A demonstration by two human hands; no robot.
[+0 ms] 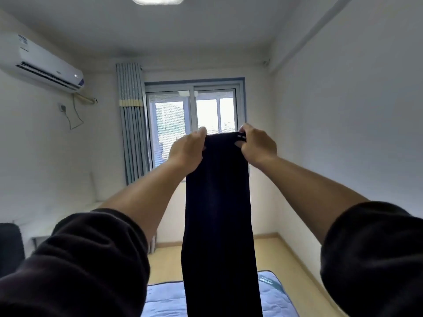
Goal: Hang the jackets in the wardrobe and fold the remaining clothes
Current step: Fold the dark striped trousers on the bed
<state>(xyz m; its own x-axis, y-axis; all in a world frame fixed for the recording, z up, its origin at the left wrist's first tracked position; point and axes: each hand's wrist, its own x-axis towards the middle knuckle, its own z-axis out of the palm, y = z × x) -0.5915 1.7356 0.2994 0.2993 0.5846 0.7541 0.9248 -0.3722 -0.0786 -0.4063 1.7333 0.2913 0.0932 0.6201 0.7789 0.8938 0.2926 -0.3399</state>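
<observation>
A long black garment (218,213), narrow like folded trousers, hangs straight down in front of me at arm's length. My left hand (186,151) grips its top left corner, and my right hand (256,145) grips the top right corner beside a small white-striped label. Both arms are raised and stretched forward. The garment's lower end drops out of view over the mattress (273,294).
A light blue mattress lies below, at the bottom of the view. Wooden floor (281,257) runs to a window (194,117) with a grey curtain (132,124). An air conditioner (43,62) is on the left wall, and a dark chair (10,245) sits at the left edge.
</observation>
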